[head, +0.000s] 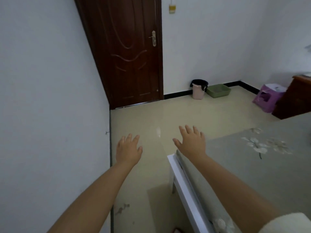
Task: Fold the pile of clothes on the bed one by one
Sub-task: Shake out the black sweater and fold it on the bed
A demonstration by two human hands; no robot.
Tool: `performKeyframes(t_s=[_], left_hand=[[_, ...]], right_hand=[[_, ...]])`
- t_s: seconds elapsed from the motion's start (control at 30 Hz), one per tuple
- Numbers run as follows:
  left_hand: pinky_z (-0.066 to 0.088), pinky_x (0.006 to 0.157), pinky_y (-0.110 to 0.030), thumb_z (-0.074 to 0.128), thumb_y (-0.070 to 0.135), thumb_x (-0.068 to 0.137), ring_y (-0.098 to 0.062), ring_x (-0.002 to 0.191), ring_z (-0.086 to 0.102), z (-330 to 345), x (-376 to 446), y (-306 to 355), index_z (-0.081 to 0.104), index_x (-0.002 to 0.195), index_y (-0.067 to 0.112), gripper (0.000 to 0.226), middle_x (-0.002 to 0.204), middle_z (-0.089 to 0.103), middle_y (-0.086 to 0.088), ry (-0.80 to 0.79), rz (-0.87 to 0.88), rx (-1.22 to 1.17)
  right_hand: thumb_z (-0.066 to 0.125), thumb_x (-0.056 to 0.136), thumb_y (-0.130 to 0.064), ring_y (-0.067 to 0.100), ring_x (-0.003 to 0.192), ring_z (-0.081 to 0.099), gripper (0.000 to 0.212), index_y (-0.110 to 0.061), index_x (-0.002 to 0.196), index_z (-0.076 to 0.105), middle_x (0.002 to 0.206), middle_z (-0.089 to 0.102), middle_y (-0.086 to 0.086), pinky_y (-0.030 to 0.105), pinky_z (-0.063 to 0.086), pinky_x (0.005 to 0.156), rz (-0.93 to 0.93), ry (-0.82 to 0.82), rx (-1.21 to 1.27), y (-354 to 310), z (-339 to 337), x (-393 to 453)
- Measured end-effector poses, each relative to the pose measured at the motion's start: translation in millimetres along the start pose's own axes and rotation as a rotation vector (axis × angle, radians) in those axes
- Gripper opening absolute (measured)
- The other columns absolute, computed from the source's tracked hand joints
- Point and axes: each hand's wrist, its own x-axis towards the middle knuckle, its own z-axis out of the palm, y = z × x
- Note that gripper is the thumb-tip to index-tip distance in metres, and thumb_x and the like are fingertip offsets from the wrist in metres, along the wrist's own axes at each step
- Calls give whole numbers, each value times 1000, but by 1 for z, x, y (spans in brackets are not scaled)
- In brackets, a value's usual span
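Bare, both hands out in front, palms down, fingers straight and spread, holding nothing. Left hand (pixel 128 149) over the shiny floor (pixel 185 115). Right hand (pixel 191 142) above the bed (pixel 252 165) corner, by its white frame (pixel 185 187). No clothes pile in sight, maybe out of view. Farther off: brown door (pixel 131 52), pink bin (pixel 198 89), green tray (pixel 218 90), purple stool (pixel 267 98).

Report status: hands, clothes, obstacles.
Left hand open, empty. Right hand open, above corner of grey floral-sheeted bed. No clothes pile in view. Nothing in the way.
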Motion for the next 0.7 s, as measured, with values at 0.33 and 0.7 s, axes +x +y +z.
performKeyframes(t_s=[0.33,0.7], left_hand=[[14,113,-36,34,34,97,-27,141,9,-24,233,-36,16,147,24,54,154,16,-6,40,-137,-26],[10,113,-39,35,36,97,-29,142,6,-17,500,-87,18,146,22,54,154,16,-6,-16,-97,53]], right_hand=[[31,95,-51,26,142,10,61,-23,147,14,155,14,1,45,12,113,-159,-25,-14,-50,4,272],[33,93,-54,26,143,8,65,-25,147,13,155,12,2,44,11,113,-140,-45,17,-92,36,534]])
